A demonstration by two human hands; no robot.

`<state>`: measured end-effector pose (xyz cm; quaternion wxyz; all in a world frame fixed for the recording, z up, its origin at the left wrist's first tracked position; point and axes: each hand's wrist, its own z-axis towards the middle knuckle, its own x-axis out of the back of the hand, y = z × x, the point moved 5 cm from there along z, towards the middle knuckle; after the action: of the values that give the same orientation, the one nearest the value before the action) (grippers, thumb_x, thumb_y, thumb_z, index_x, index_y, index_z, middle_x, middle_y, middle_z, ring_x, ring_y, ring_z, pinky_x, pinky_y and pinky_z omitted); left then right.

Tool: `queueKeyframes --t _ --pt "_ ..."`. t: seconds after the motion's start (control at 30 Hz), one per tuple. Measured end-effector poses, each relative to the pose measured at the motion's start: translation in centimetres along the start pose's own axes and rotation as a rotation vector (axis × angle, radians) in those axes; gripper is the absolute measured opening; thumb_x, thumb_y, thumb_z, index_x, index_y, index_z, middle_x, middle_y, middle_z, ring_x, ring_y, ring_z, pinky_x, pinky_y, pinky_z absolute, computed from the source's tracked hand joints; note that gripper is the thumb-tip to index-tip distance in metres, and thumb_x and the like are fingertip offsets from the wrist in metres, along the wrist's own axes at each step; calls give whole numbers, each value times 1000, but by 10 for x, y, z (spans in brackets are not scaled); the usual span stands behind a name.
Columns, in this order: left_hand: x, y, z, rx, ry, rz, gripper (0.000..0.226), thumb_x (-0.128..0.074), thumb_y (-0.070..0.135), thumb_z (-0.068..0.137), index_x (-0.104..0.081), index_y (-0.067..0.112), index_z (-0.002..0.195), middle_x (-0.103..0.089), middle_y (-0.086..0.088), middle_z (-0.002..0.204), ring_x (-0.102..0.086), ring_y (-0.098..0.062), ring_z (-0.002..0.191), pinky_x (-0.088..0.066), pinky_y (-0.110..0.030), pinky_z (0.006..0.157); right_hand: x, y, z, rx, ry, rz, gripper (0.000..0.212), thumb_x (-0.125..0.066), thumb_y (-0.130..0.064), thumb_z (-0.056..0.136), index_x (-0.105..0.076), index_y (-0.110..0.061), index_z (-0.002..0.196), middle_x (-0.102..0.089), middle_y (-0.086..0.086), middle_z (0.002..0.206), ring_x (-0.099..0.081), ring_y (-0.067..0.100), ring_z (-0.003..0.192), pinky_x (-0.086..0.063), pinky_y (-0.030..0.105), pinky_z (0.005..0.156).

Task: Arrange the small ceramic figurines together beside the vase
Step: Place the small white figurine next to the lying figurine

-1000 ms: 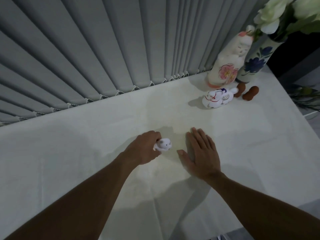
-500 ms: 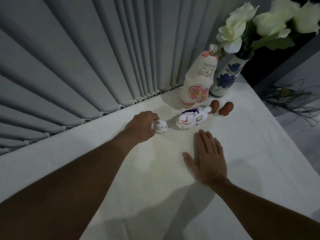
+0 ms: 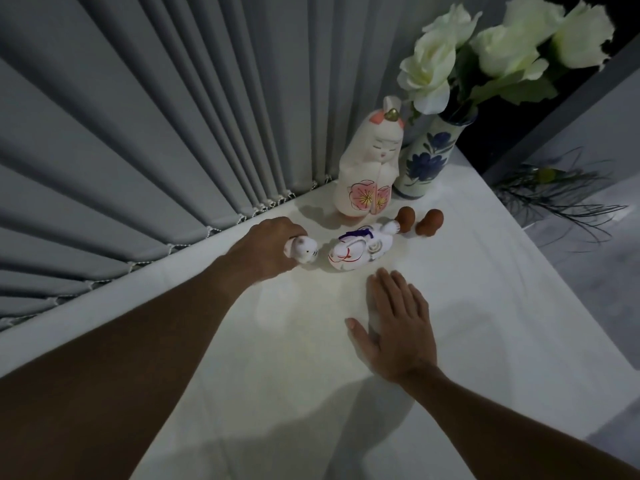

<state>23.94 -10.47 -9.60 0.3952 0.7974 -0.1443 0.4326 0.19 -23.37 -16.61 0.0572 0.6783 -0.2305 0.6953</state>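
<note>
The left hand (image 3: 266,249) was curled around a small white cat figurine (image 3: 302,250), the fingers closed on its back and its painted face pointing away from the palm, toward the right. Just beyond that face, nearly touching it, lay a white painted figurine (image 3: 360,249) on its side — red lines, a purple cord and grey swirls on its body. The right hand (image 3: 398,327) lay flat and open on the white table (image 3: 485,306), palm down, fingers together and holding nothing; its fingertips pointed at the lying figurine and stopped a little short of it. Farther from the right hand's fingertips stood two small brown figurines (image 3: 429,226), one touching the tail end of the lying piece, the other just beside it and apart. Behind these, farthest from both hands, a tall white doll figurine (image 3: 369,168) with pink flowers painted on its front stood upright, and just to its right, close against it, was the vase (image 3: 427,157) — white with blue flowers, holding white roses (image 3: 491,46). Grey vertical blinds (image 3: 156,116) hung along the table's far edge, beyond the left hand. No writing, label or brand mark could be read on any piece.
</note>
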Motion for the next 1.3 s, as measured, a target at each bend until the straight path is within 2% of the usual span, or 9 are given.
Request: queueKeyframes --t 0.1,0.4,0.63,1.07,1.13,1.17,1.23,1.3 --pt "-1 2 3 -16 -27 -5 22 -72 20 80 -73 28 100 -69 5 103 -63 -22 99 -53 -42 84 2 -1 0 4 14 1 82 -39 -69 100 -41 -11 158 -39 10 166 -32 30 156 -28 49 126" --pt "-1 3 6 -41 -23 18 19 -74 18 79 -73 30 94 -69 10 96 -64 -20 93 -54 -39 79 4 -2 0 8 27 -3 81 -42 -68 100 -41 -11 157 -39 10 166 -32 29 156 -28 48 126" --pt "-1 3 8 -42 -18 17 21 -76 15 79 -75 25 97 -73 5 99 -64 -20 95 -52 -37 81 0 0 1 0 7 -10 82 -38 -70 100 -39 -12 159 -37 9 167 -29 28 157 -24 47 127" --pt "-4 0 8 4 -16 37 18 -73 19 80 -74 24 98 -75 2 99 -66 -24 96 -53 -38 81 -1 1 0 0 8 12 83 -42 -70 99 -38 -13 159 -36 8 168 -28 27 158 -25 47 128" --pt "-5 -2 9 28 -7 57 29 -75 19 80 -71 20 108 -73 -4 110 -64 -29 106 -52 -41 88 -2 1 0 5 -4 21 83 -43 -69 99 -37 -12 160 -36 8 168 -27 27 158 -24 47 128" --pt "-5 -3 7 58 -11 66 42 -77 18 79 -68 18 121 -69 -7 122 -61 -30 116 -50 -42 96 -2 0 0 8 0 22 83 -42 -69 99 -37 -12 160 -35 8 168 -27 28 158 -24 47 128" --pt "-6 -8 2 126 -32 67 72 -80 16 79 -51 17 144 -55 -7 145 -50 -27 135 -40 -38 111 0 1 0 14 4 18 83 -41 -69 100 -35 -12 161 -35 9 168 -26 28 158 -23 47 128" --pt "-7 -10 -5 148 -45 56 86 -81 16 79 -37 16 153 -43 -5 155 -41 -24 143 -33 -34 115 1 -1 -1 19 0 20 83 -40 -68 101 -34 -11 161 -34 10 168 -26 29 158 -23 47 128"
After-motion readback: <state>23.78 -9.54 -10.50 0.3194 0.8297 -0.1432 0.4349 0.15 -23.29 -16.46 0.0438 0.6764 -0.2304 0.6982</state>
